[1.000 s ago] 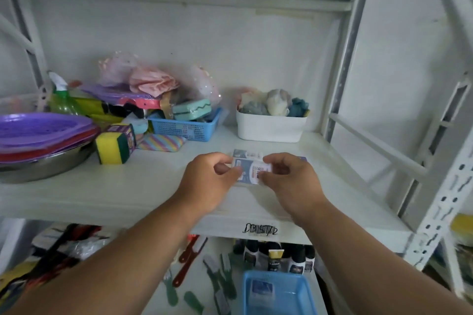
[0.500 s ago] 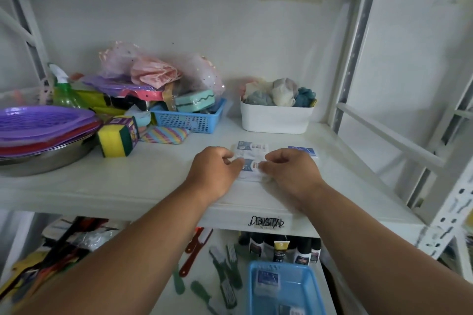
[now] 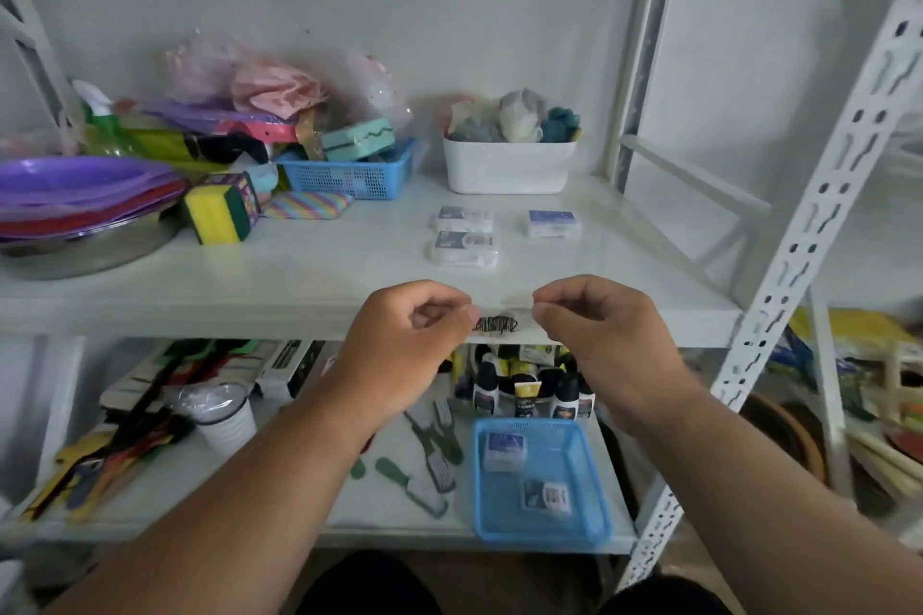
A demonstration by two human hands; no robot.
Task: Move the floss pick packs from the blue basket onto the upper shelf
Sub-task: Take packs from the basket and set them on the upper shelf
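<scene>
Both hands have let go of the pack and pulled back to the shelf edge: left hand (image 3: 404,345) and right hand (image 3: 607,340) curl empty. Three floss pick packs (image 3: 464,245) lie on the upper shelf (image 3: 299,275); two remain in the blue basket (image 3: 542,479), so the person likely reaches down next

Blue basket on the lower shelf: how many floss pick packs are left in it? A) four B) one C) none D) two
D: the blue basket holds two packs, one near its back left corner and one nearer the front; three others already lie on the upper shelf.
</scene>
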